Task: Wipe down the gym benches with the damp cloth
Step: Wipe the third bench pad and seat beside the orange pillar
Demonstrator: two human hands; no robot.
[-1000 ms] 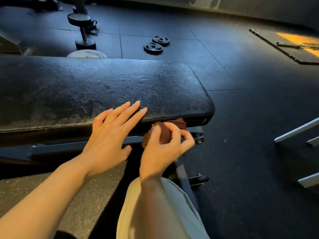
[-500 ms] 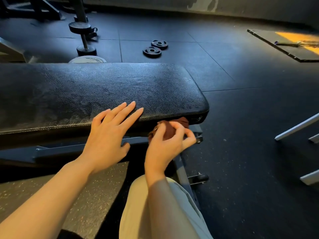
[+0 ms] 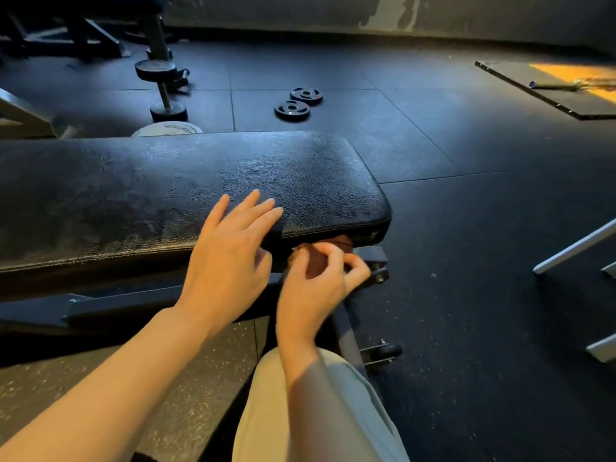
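A black padded gym bench (image 3: 173,188) runs across the view from the left, its rounded end at centre right. Damp streaks show on its textured top. My left hand (image 3: 230,258) lies over the bench's near edge with straight fingers reaching onto the pad. Just right of it, my right hand (image 3: 316,285) grips a bunched reddish-brown cloth (image 3: 340,243) against the underside of the pad's near edge. Most of the cloth is hidden by my fingers and the pad.
The bench's steel frame (image 3: 100,305) and a small wheel (image 3: 386,353) sit below the pad. Two weight plates (image 3: 298,103) and a dumbbell (image 3: 161,91) lie on the rubber floor behind. White bars (image 3: 573,248) stand at the right. My knee (image 3: 320,411) is at bottom centre.
The view has tilted up a little, showing more of the far floor. My right hand with the cloth has shifted slightly right along the pad's lower edge. My left hand stays on the bench.
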